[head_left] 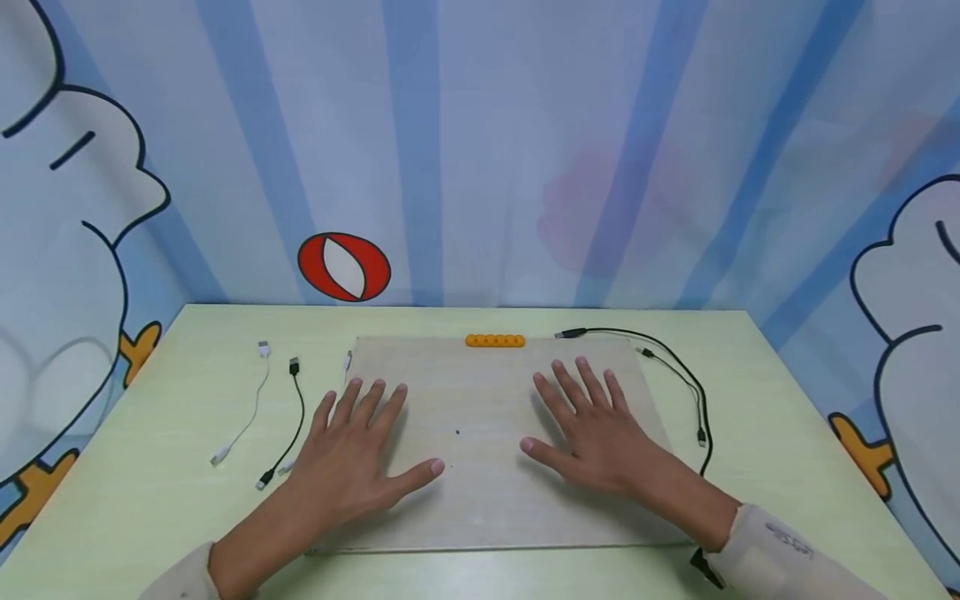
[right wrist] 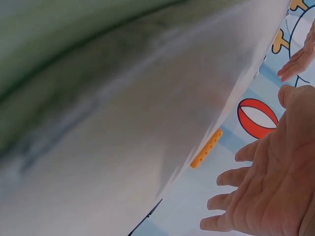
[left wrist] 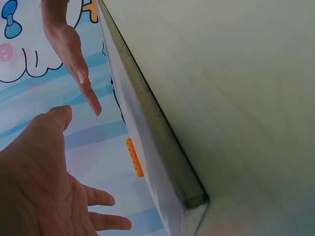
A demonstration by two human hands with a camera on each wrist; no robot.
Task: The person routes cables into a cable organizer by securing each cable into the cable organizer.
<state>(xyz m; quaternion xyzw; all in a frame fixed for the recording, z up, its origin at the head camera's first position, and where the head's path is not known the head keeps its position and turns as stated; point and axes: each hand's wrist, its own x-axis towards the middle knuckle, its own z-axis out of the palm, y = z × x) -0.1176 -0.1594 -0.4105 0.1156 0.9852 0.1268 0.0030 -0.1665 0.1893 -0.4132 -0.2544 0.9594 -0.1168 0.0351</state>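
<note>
Both hands hover palm down over a pale flat board (head_left: 480, 517), with nothing in them. My left hand (head_left: 348, 462) is spread above the board's left side, its thumb pointing inward. Above the right side is my right hand (head_left: 596, 437), fingers also spread. At the board's far edge lies an orange holed strip (head_left: 495, 341), also seen in the left wrist view. Left of the left hand are a white USB cable (head_left: 258, 400) and a short black USB cable (head_left: 302, 408). A thick black cable (head_left: 701, 392) curves beside the right hand, partly hidden by the forearm.
A thinner black cable (head_left: 678, 375) lies inside the thick cable's curve. Another white cable's plug (head_left: 347, 362) shows at the board's left edge, the rest hidden by the left hand. The light table (head_left: 757, 400) meets a printed backdrop (head_left: 480, 167) behind and at both sides.
</note>
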